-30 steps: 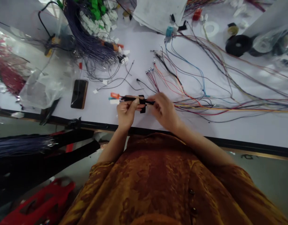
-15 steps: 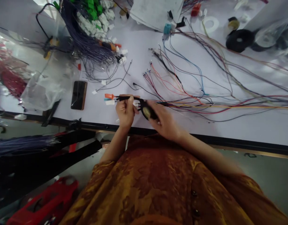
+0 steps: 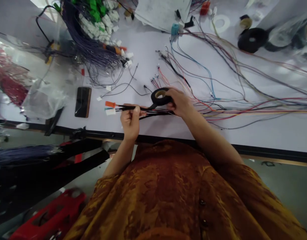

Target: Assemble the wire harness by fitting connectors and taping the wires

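My left hand (image 3: 131, 120) pinches a bundle of wires (image 3: 153, 113) near its left end, thumb on top. Beyond the fingers, an orange connector (image 3: 110, 104) and a white connector (image 3: 110, 112) stick out to the left. My right hand (image 3: 179, 101) grips a roll of black tape (image 3: 156, 97) by its right side, just above the wires. A short strip of tape runs from the roll down to the bundle beside my left thumb. To the right the wires fan out along the table.
A phone (image 3: 83, 102) lies left of my hands. Purple wires (image 3: 93, 50) with white and green connectors are piled at the back left. Paper sheets (image 3: 163, 15), a blue connector (image 3: 174, 29) and another black tape roll (image 3: 252, 40) lie farther back. The table edge (image 3: 218, 146) runs close to me.
The tape roll in my right hand has gone from below the wires up to above them, turning as it moved. My left hand still holds the bundle, shifted slightly left.
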Demonstrator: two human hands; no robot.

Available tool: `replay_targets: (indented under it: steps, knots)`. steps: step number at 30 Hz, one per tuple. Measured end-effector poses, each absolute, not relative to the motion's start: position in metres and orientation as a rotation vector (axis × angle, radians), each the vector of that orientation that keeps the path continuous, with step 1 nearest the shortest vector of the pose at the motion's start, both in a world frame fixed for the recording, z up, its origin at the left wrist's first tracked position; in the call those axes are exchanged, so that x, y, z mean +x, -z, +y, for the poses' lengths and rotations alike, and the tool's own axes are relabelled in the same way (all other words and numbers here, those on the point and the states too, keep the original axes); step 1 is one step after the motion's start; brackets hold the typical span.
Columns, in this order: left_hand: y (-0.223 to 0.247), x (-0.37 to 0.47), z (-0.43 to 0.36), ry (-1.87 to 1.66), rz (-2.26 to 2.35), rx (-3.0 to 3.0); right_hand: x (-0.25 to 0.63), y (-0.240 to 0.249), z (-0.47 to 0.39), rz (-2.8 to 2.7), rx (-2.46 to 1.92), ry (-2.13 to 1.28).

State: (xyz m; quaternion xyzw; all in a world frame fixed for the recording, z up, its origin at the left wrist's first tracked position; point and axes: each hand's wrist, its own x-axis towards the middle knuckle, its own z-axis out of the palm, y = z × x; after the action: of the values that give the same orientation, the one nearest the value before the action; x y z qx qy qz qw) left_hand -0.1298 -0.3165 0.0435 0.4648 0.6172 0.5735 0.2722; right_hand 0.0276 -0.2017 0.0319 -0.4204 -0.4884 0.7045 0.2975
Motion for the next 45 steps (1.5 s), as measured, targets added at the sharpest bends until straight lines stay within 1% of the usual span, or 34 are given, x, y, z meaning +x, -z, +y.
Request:
replay_targets:
  steps: [3,5,7,10,13,14,16,19,21,23,25,27,30,31,33,36,38,39,40,42,45]
  knots:
    - [-0.035,-0.129,-0.305,-1.453,1.512,1.153,0.048,-0.027,-0.209,-1.111,-1.178,-1.849]
    - [-0.033,-0.125,-0.297,-1.344,1.434,1.197,0.059,-0.026,-0.22,-1.178,-1.177,-1.774]
    - [-0.033,-0.12,-0.288,-1.305,1.463,1.169,0.066,-0.025,-0.239,-1.337,-1.176,-1.618]
    - [-0.04,-0.115,-0.279,-1.335,1.569,1.066,0.068,-0.026,-0.278,-1.676,-1.134,-1.325]
    - [-0.053,-0.113,-0.28,-1.344,1.584,1.075,0.064,-0.031,-0.304,-1.962,-0.994,-1.228]
    - [-0.058,-0.113,-0.283,-1.332,1.582,1.13,0.062,-0.033,-0.303,-1.944,-0.981,-1.236]
    - [-0.067,-0.111,-0.293,-1.248,1.571,1.382,0.056,-0.039,-0.288,-1.724,-1.033,-1.307]
    - [-0.07,-0.108,-0.309,-1.046,1.458,1.928,0.045,-0.043,-0.246,-1.39,-1.141,-1.577]
    - [-0.066,-0.108,-0.315,-1.074,1.423,2.044,0.042,-0.04,-0.226,-1.33,-1.184,-1.731]
    - [-0.058,-0.108,-0.312,-1.27,1.497,1.846,0.044,-0.032,-0.226,-1.356,-1.229,-1.671]
    - [-0.051,-0.11,-0.304,-1.395,1.59,1.495,0.052,-0.024,-0.246,-1.488,-1.217,-1.469]
    - [-0.048,-0.112,-0.294,-1.411,1.612,1.208,0.062,-0.021,-0.276,-1.719,-1.133,-1.276]
    - [-0.055,-0.113,-0.289,-1.354,1.574,1.073,0.067,-0.027,-0.304,-1.926,-0.979,-1.178]
    - [-0.059,-0.112,-0.291,-1.314,1.568,1.139,0.066,-0.031,-0.303,-1.878,-0.99,-1.188]
    - [-0.067,-0.109,-0.3,-1.186,1.577,1.457,0.059,-0.036,-0.286,-1.667,-1.071,-1.291]
    - [-0.071,-0.105,-0.316,-0.958,1.511,2.013,0.05,-0.036,-0.241,-1.408,-1.159,-1.629]
    - [-0.067,-0.105,-0.321,-0.965,1.471,2.099,0.051,-0.031,-0.22,-1.309,-1.181,-1.829]
    - [-0.063,-0.105,-0.321,-1.036,1.478,2.042,0.053,-0.028,-0.216,-1.269,-1.198,-1.852]
    - [-0.06,-0.106,-0.319,-1.137,1.505,1.928,0.057,-0.025,-0.218,-1.253,-1.213,-1.819]
    - [-0.053,-0.108,-0.31,-1.319,1.57,1.592,0.066,-0.019,-0.238,-1.337,-1.23,-1.611]
    - [-0.049,-0.107,-0.292,-1.376,1.59,1.163,0.076,-0.016,-0.288,-1.739,-1.19,-1.224]
